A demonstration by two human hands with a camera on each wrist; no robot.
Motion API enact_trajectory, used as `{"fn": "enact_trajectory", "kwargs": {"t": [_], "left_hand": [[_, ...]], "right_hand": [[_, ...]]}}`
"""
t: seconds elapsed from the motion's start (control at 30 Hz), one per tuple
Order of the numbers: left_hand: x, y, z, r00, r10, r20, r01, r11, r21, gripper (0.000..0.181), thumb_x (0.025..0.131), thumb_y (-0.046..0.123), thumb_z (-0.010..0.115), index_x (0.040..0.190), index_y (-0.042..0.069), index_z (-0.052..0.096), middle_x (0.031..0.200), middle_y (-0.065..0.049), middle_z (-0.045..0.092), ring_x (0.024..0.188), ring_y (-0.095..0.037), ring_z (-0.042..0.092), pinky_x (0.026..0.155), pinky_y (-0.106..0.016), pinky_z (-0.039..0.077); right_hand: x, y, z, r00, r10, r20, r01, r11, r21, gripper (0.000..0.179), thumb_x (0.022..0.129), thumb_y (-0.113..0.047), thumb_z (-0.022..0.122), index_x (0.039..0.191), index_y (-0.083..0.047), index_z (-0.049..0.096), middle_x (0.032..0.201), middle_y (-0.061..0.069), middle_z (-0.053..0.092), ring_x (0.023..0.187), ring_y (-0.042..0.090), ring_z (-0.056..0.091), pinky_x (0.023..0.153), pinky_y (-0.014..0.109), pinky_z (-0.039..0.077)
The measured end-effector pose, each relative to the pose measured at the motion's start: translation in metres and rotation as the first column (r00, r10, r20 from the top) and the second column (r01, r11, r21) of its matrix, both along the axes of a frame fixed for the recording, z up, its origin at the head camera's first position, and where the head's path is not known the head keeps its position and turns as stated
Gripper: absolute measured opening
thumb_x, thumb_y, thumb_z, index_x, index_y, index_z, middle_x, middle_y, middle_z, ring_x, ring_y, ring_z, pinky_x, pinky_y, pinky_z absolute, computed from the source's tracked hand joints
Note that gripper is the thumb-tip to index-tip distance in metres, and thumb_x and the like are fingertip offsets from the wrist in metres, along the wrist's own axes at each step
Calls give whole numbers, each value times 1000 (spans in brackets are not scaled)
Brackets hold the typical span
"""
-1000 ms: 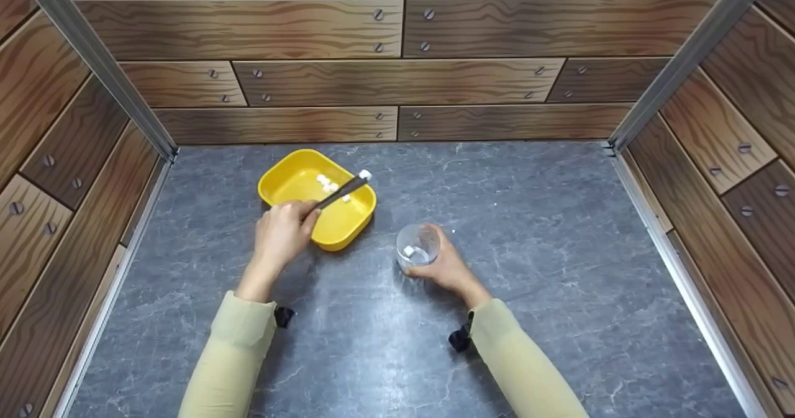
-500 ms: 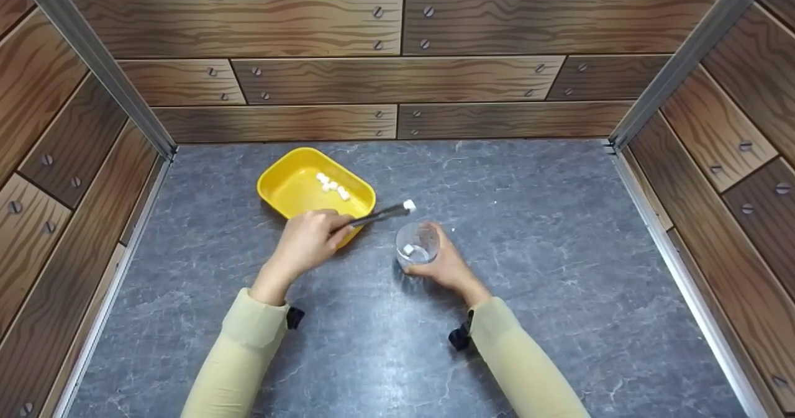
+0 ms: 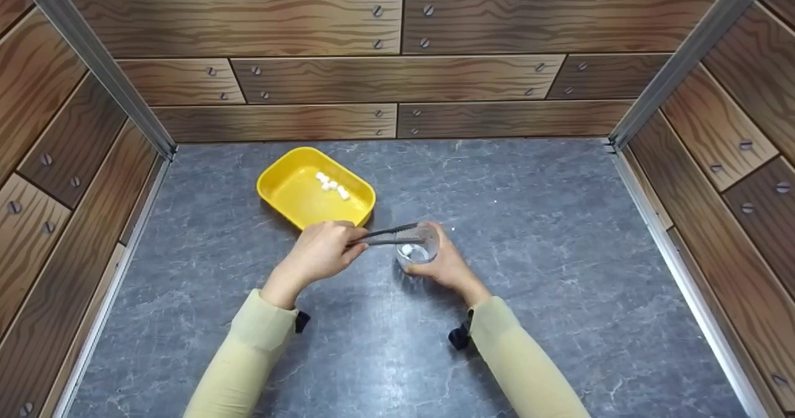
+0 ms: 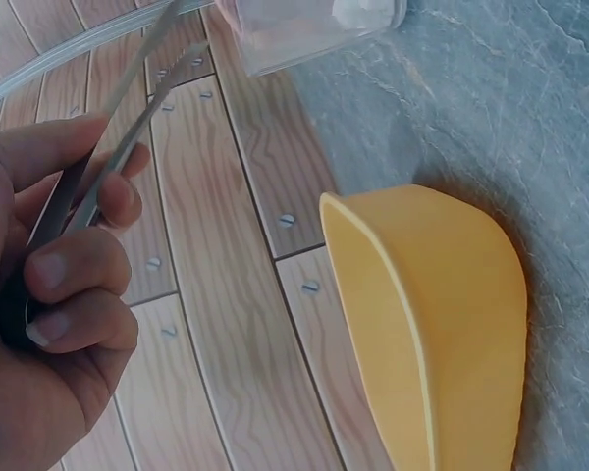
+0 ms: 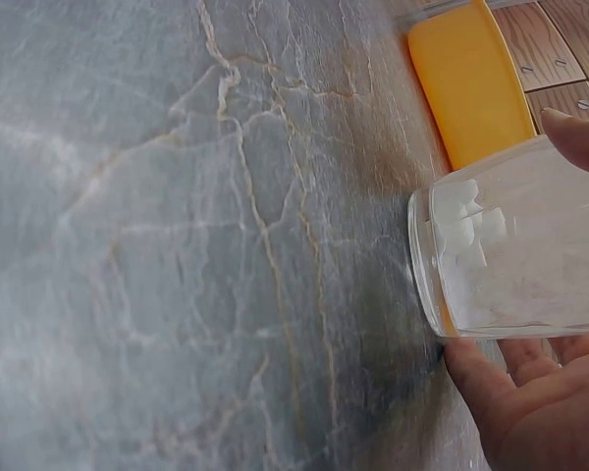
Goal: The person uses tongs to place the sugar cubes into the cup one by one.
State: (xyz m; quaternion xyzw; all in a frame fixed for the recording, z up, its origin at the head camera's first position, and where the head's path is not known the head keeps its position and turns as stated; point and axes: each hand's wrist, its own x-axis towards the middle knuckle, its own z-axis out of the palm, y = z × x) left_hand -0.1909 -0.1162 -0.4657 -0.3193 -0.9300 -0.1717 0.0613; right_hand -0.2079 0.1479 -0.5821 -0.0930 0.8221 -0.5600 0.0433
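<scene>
My left hand (image 3: 326, 250) grips dark metal tongs (image 3: 384, 238), its fingers curled round their arms in the left wrist view. Their tips reach over the mouth of a clear glass (image 3: 417, 258) and stand apart, with no cube visible between them. The right hand (image 3: 448, 266) holds this glass upright from its right side, thumb and fingers around it. Small white cubes (image 5: 459, 228) lie together at the bottom of the glass in the right wrist view. Left of the glass sits a yellow tray (image 3: 279, 197), holding several white cubes (image 3: 332, 186) near its far right side.
Patterned wood-plank walls (image 3: 397, 79) enclose the grey marbled tabletop (image 3: 546, 219) at the back and both sides. Metal strips run along its side edges. Tiny white crumbs (image 3: 453, 228) lie right of the glass.
My left hand has brought the tongs rightward and nearer, from above the tray to over the glass. The white cube at their tips is no longer there. My right hand and the glass have stayed put.
</scene>
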Motion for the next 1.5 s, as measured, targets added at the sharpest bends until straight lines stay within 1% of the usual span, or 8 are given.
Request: {"fn": "enact_trajectory", "kwargs": {"t": [0.17, 0.33, 0.53, 0.67, 0.97, 1.23, 1.4, 1.5], "left_hand": [[-2, -5, -2, 998, 58, -14, -58, 998, 14, 21, 91, 26, 69, 105, 11, 74, 78, 0, 62, 62, -16, 56, 56, -38, 46], [-5, -14, -4, 993, 119, -21, -118, 992, 44, 23, 90, 27, 70, 106, 12, 74, 77, 2, 59, 61, -14, 53, 56, -38, 44], [-8, -27, -5, 980, 200, 3, -200, 977, 74, 20, 89, 25, 71, 104, 13, 74, 76, 1, 59, 62, -16, 54, 56, -40, 45], [-11, -36, -6, 968, 249, 28, -251, 965, 74, 22, 89, 23, 70, 107, 11, 74, 77, -1, 61, 63, -18, 55, 55, -40, 45], [-22, -54, -11, 938, 345, 45, -347, 936, 57, 21, 90, 25, 68, 103, 9, 73, 80, -4, 64, 62, -24, 59, 56, -46, 47], [-31, -64, -17, 896, 433, 93, -438, 898, 36, 22, 90, 25, 68, 102, 7, 72, 86, -9, 67, 60, -29, 58, 58, -51, 46], [-38, -67, -21, 875, 467, 126, -471, 882, 3, 28, 91, 24, 65, 108, 3, 72, 94, -14, 70, 64, -33, 61, 62, -54, 47], [-41, -69, -23, 867, 483, 122, -485, 874, -14, 25, 92, 24, 64, 103, 3, 72, 91, -15, 70, 64, -35, 62, 62, -55, 47]], "right_hand": [[0, 0, 0, 1000, -9, -4, 9, 1000, 13, 96, 60, -9, 93, 141, -4, 41, 134, 19, 53, 125, 33, 48, 107, 46, 33], [0, 0, 0, 1000, -13, -1, 13, 1000, 7, 96, 59, -6, 93, 141, -5, 42, 135, 18, 52, 126, 34, 48, 107, 47, 33], [1, -1, 0, 1000, -12, -6, 12, 1000, -2, 97, 59, -6, 93, 141, -3, 40, 135, 21, 51, 127, 36, 46, 108, 50, 31], [1, -1, 1, 1000, -21, 19, 20, 1000, 17, 98, 59, -7, 93, 141, -5, 40, 135, 21, 52, 127, 36, 46, 108, 50, 31], [0, -1, 2, 999, -24, 26, 23, 999, 24, 98, 59, -7, 93, 142, -6, 40, 134, 20, 53, 126, 34, 48, 106, 49, 33], [1, -1, 2, 1000, -20, 19, 20, 1000, 17, 97, 60, -7, 93, 141, -5, 41, 134, 20, 53, 126, 35, 48, 106, 49, 34], [1, -1, 2, 1000, -22, 14, 22, 999, 35, 97, 60, -9, 93, 141, -6, 40, 134, 19, 52, 126, 34, 48, 105, 49, 34], [1, -1, 2, 999, -26, 20, 25, 999, 46, 97, 60, -9, 93, 142, -7, 40, 135, 19, 52, 126, 33, 48, 105, 47, 34]]}}
